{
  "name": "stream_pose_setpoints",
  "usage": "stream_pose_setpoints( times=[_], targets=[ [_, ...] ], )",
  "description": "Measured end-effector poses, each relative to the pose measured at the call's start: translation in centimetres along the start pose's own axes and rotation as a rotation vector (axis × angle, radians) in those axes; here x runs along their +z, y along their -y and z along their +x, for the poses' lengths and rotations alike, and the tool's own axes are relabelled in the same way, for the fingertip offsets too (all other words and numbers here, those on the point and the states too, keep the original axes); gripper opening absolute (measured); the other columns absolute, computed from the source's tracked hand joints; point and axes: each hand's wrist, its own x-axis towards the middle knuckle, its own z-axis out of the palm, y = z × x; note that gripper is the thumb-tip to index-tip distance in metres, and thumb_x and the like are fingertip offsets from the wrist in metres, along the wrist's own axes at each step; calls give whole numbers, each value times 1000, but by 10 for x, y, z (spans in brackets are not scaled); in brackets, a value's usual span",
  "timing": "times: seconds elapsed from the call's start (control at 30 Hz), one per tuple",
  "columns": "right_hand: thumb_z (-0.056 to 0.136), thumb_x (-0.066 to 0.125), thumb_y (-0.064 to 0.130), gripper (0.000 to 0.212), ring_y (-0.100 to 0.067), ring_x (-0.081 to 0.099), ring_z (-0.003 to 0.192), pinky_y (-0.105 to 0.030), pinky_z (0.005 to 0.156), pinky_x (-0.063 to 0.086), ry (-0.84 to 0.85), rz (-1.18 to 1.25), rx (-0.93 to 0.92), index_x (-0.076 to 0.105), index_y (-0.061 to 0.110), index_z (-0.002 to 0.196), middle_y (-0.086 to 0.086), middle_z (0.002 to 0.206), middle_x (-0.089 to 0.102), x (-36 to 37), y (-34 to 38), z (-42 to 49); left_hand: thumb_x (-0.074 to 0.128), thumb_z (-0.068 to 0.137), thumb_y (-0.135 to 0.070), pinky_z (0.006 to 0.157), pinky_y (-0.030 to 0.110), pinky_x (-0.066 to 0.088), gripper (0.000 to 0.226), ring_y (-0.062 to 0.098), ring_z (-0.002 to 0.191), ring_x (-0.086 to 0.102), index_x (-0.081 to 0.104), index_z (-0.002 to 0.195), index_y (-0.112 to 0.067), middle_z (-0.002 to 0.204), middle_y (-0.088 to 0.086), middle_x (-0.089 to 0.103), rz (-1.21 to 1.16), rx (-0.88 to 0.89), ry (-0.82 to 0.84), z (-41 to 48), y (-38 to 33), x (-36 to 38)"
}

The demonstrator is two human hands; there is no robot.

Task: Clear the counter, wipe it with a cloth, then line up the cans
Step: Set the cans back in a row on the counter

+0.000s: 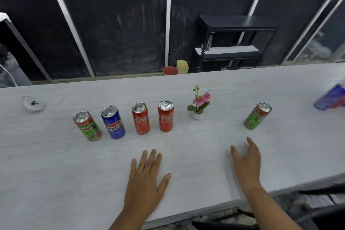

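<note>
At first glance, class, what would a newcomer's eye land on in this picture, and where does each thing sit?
Four upright cans in a row on the pale counter: a green Milo can, a blue Pepsi can, then two red Coca-Cola cans. Right of them stands a small pink potted flower, and farther right a second Milo can stands alone. Nearest the camera, the left hand and right hand are both empty.

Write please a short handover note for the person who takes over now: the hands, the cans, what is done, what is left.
Left hand: flat on the counter, empty.
Right hand: open, empty, near the lone Milo can.
Row of four, upright: Milo can on the left, Pepsi can, two Coca-Cola cans.
The flower pot splits the lone Milo from the row.
No cloth in view.
Left: join the lone Milo to the row.
</note>
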Motion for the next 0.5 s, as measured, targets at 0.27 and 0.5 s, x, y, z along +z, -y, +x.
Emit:
stream_pose_setpoints(
  times=[0.27, 0.5],
  targets=[
    [84, 89, 45, 105, -16, 51, 141, -42, 119, 41, -31, 212, 139, 28, 24, 167, 3, 160, 48, -39, -6, 109, 16, 99, -82, 135, 44, 0, 81, 5, 165, -7, 19, 169, -42, 177, -22, 2, -20, -30, 12, 7, -2, 2],
    [77, 92, 44, 53, -9, 68, 110, -29, 87, 49, -13, 205, 82, 63, 39, 122, 21, 111, 70, -35, -7, 139, 11, 96, -86, 135, 41, -5, 81, 0, 161, -19, 10, 168, -49, 175, -27, -9, -10, -45, 18, 9, -2, 0]
  ],
)
